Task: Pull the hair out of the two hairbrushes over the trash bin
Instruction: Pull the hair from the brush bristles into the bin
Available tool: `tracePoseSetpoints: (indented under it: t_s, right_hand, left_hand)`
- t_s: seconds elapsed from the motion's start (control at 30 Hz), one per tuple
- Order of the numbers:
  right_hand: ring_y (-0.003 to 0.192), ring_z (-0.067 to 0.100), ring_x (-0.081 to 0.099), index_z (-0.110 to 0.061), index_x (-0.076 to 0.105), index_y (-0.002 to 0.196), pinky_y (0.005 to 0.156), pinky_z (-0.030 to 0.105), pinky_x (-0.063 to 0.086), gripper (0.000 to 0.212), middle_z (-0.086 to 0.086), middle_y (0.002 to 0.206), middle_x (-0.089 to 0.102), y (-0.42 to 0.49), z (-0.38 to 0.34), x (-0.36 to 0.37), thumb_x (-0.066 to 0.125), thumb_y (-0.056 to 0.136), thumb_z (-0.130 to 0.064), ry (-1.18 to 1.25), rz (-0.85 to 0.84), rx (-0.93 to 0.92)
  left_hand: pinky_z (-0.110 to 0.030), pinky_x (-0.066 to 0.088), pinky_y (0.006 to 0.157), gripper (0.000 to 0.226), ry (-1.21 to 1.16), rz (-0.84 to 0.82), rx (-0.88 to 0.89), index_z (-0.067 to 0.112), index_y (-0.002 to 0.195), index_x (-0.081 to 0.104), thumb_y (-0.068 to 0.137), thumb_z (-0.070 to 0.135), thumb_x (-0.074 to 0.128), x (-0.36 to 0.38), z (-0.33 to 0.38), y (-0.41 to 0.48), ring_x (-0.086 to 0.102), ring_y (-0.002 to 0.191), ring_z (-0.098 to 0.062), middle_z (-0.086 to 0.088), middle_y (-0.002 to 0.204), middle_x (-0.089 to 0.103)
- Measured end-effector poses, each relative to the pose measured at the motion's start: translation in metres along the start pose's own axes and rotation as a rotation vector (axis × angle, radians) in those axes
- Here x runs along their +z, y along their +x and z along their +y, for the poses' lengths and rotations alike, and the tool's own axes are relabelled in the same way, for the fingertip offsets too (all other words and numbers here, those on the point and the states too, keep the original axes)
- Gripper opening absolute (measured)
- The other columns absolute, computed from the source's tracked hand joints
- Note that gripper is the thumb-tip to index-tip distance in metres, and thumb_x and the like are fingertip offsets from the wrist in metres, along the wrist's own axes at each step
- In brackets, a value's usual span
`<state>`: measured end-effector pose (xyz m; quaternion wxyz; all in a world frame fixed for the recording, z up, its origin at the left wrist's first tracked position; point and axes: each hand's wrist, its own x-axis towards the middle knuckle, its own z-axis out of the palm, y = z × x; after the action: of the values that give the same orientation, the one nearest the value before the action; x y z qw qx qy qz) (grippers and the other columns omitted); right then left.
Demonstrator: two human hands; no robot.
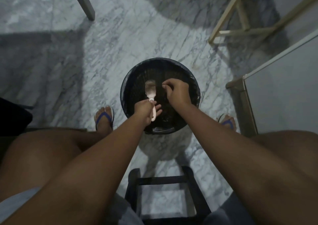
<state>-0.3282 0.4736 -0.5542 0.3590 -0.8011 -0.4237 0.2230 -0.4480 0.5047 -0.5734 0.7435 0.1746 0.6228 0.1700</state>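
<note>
A round black trash bin [192, 80] lined with a dark bag stands on the marble floor between my feet. Over its left half I hold a pale pink hairbrush [150, 89] upright by the handle in my left hand [146, 110]; hair mats its bristles. My right hand [177, 92] hovers over the bin just right of the brush head, fingers pinched together at the tips. Whether hair sits in that pinch is too dark to tell. Only one hairbrush is in view.
I sit on a black stool [165, 181] with my knees apart and feet in blue flip-flops [103, 118] beside the bin. A white table leg [82, 1] stands far left, a pale wooden frame [240, 27] far right, and a white cabinet [275, 95] close on the right.
</note>
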Motion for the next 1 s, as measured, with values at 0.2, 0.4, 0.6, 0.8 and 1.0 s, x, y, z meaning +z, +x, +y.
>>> tracePoseSetpoints:
  t_s: [0.2,0.4,0.6,0.8,1.0]
  right_hand:
    - [0.083,0.005,0.056,-0.001,0.069,0.091,0.078,-0.001,0.035,0.009,0.010,0.090,0.069,-0.017,0.009,-0.008,0.060,0.090,-0.002,0.094,0.359,-0.140]
    - [0.114,0.035,0.059,0.003,0.062,0.116,0.093,0.022,0.044,0.030,0.020,0.118,0.064,-0.014,0.028,-0.010,0.061,0.088,-0.008,-0.287,-0.305,0.392]
    - [0.136,0.027,0.043,-0.014,0.021,0.155,0.110,0.029,0.036,0.082,0.015,0.149,0.042,-0.005,0.010,0.005,0.063,0.084,-0.014,0.001,-0.248,0.170]
    - [0.101,0.014,0.068,-0.014,0.066,0.126,0.096,0.024,0.050,0.039,0.006,0.109,0.074,-0.006,0.002,0.021,0.070,0.088,-0.022,0.060,-0.100,0.057]
    - [0.080,0.007,0.069,-0.011,0.078,0.096,0.082,0.021,0.055,0.014,0.001,0.086,0.076,-0.008,0.003,0.018,0.069,0.089,-0.019,0.160,0.042,0.061]
  left_hand:
    - [-0.045,0.049,0.084,0.043,-0.062,0.069,0.001,0.009,0.146,0.037,0.103,0.002,0.035,-0.011,0.000,0.012,0.051,0.129,-0.030,-0.012,0.148,0.044]
    - [-0.039,0.055,0.073,0.043,-0.012,-0.032,0.090,0.010,0.143,0.043,0.101,0.004,0.046,-0.021,0.009,0.002,0.064,0.095,-0.021,-0.008,0.126,0.060]
    - [-0.036,0.059,0.066,0.041,0.158,-0.135,0.126,0.010,0.140,0.048,0.099,0.006,0.050,-0.038,0.005,-0.002,0.068,0.092,-0.019,-0.003,0.117,0.066]
    - [-0.034,0.057,0.073,0.036,0.181,-0.208,0.123,0.015,0.134,0.053,0.099,0.008,0.050,-0.050,0.001,-0.005,0.068,0.090,-0.017,0.000,0.118,0.066]
    - [-0.028,0.057,0.064,0.037,0.053,-0.191,0.102,0.010,0.138,0.049,0.101,0.007,0.047,-0.050,-0.002,-0.004,0.068,0.089,-0.016,-0.005,0.120,0.065]
